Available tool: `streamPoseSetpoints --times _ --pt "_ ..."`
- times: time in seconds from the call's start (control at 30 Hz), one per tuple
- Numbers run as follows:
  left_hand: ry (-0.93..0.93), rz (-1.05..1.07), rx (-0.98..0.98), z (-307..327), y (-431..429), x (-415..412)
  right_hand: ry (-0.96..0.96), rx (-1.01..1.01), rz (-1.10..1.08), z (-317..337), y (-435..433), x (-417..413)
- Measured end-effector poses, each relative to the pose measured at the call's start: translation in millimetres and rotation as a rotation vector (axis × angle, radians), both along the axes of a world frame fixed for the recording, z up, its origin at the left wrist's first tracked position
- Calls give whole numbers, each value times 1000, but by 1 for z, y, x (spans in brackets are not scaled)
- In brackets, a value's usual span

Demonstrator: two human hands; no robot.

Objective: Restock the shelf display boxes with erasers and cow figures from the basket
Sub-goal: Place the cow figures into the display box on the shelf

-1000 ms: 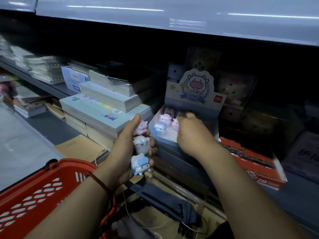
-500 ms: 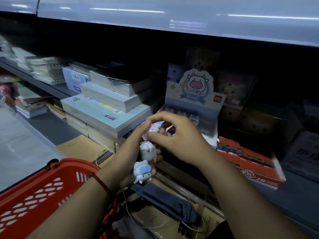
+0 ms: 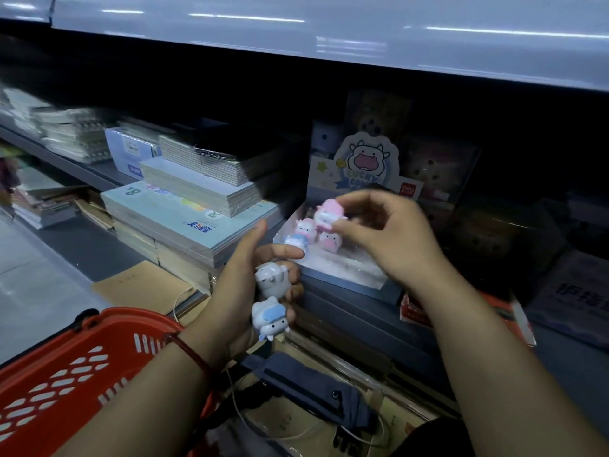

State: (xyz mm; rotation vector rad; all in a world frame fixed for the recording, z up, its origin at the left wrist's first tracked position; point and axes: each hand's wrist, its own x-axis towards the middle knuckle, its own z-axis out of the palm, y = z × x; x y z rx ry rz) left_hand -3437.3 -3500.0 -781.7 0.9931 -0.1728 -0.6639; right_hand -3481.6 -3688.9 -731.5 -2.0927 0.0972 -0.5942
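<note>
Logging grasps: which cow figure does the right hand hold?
The pink cow figure, pinched above the display box; the left hand grips the grey cow and blue-capped cow.

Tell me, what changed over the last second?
The right hand left the box, pinched the pink cow out of the left hand and carried it back over the box. The left hand stayed put, holding the grey cow and blue cow; the basket too.

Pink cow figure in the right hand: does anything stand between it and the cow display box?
Nothing visible does. The right hand pinches the pink plastic cow figure over the open cardboard cow display box; three small cow figures stand at its left end, with bare floor beside them.
</note>
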Motion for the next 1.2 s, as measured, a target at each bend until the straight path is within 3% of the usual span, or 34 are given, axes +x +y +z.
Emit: streamPoseSetpoints --times 0.17,0.67,0.77,0.87,0.93,1.0,1.1,1.2 --pt "2 12 26 -1 -1 -1 255 -182 -295 -19 -31 3" --pt "37 52 22 -1 -1 -4 429 -523 -288 -26 -28 15" --pt "69 48 0 -1 -1 -5 424 -589 -254 -26 -24 12" --pt "85 45 -6 1 0 -6 246 -700 -282 -25 -16 7" --pt "72 44 6 1 0 -7 58 -597 -204 -19 0 1" --pt "49 36 10 2 -1 -8 -33 -399 23 -13 22 -6" --pt "17 -2 -11 4 -3 -11 142 -270 349 -14 41 -15" --pt "-33 -61 -1 6 -2 -13 236 -258 410 -16 42 -15"
